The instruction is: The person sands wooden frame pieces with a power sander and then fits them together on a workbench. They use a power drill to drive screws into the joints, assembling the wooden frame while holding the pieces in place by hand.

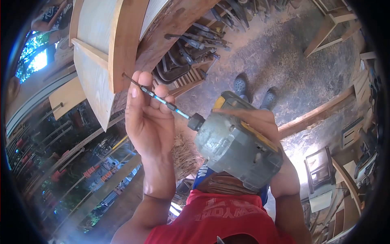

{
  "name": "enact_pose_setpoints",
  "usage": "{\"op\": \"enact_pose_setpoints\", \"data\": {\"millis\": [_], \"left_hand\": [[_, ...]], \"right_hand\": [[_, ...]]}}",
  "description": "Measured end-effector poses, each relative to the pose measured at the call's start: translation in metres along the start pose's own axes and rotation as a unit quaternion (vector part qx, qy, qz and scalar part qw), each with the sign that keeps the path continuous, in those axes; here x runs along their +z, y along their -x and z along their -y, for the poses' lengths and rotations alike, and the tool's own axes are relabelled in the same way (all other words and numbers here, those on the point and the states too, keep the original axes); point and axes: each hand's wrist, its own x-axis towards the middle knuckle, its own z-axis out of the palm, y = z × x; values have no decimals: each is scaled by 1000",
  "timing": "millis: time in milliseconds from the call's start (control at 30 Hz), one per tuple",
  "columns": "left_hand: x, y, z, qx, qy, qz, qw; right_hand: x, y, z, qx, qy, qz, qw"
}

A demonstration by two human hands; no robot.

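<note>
My right hand [264,120] grips a worn grey and yellow impact driver [221,142]. From its black chuck a long driver bit [170,106] with blue bands runs up and left. At the bit's end is a thin dark screw [131,79], its tip right at a hole in the curved wooden piece [126,49]. My left hand [150,118] is closed around the screw and the front of the bit, thumb and fingertips pinching there, palm turned up. Pale panels [91,30] adjoin the curved piece.
Several clamps [199,40] lie on the floor beyond the wooden work. My feet in grey clogs [240,85] stand on the dusty floor. Wood frames [331,30] and offcuts line the right side. At the upper left is another person [50,20]. Clamp bars [61,162] fill the left.
</note>
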Motion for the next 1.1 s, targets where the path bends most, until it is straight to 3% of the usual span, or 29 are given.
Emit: {"op": "enact_pose_setpoints", "data": {"millis": [100, 167, 200, 233, 267, 300, 367, 433, 500, 533, 600, 633, 700, 833, 1033, 1100], "left_hand": [[5, -1, -6, -5, -27, -15, 1000], [2, 9, -14, -10, -62, -32, 997], [-7, 18, -24, 27, -260, -70, 963], [-19, 20, -34, 63, -446, -102, 887], [-45, 12, -56, 172, -532, -93, 824], [-60, 1, -79, 276, -606, -83, 742], [-64, -49, -105, 421, -567, -113, 699], [-39, -111, -116, 458, -671, 22, 583], [-22, -142, -102, 332, -673, 84, 655], [-27, -149, -103, 335, -671, 80, 656], [-35, -157, -106, 237, -644, 162, 709], [-37, -159, -103, 234, -645, 160, 709], [-34, -161, -92, 317, -587, 188, 721], [-36, -163, -95, 275, -603, 165, 731], [-32, -162, -93, 350, -594, 236, 684], [-31, -161, -96, 299, -609, 210, 704]], "right_hand": [[3, -5, -2, 10, -13, -7, 1000], [3, -7, -3, -34, 14, -8, 999], [4, -8, -3, -33, 14, -6, 999], [3, -9, -3, -39, -5, -4, 999], [2, -10, -3, -45, -23, -4, 999], [0, -10, -1, -45, -19, -5, 999], [-1, -13, 6, -35, 3, 8, 999], [-1, -18, 12, -30, 11, 19, 999], [3, -20, 15, -22, 22, 28, 999], [6, -19, 14, -16, 47, 20, 999], [10, -20, 14, -9, 71, 11, 997], [12, -20, 17, 15, 64, 4, 998], [11, -23, 23, 38, 59, -1, 998], [6, -30, 33, 50, 96, -2, 994], [7, -37, 36, 91, 79, -45, 992], [6, -39, 32, 77, 87, -52, 992]]}}
